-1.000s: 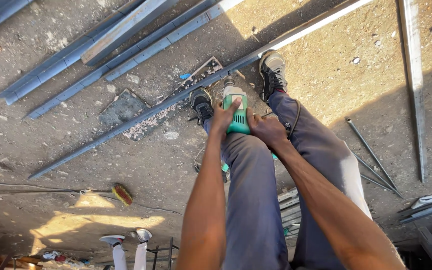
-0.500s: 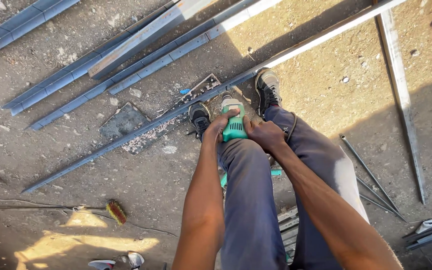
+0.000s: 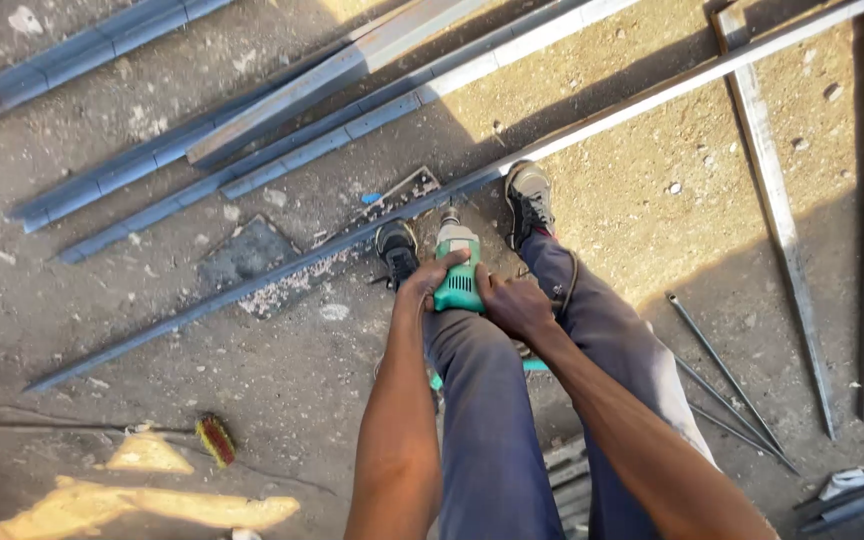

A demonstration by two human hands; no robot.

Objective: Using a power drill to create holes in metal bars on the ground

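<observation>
Green plastic power drill (image 3: 458, 272) sits clenched between the left hand (image 3: 430, 283) and right hand (image 3: 514, 305), above the knees, its long axis running away from the body and its nose pointing down at a long grey steel angle bar (image 3: 282, 268) crossing the dusty ground diagonally; both shoes stand at that bar, more steel sections lie beyond, thin rods to the right, a small brush (image 3: 216, 438) lower left

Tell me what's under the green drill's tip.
The green drill, gripped by left hand and right hand, points down at the long steel bar. The contact point is hidden.
</observation>
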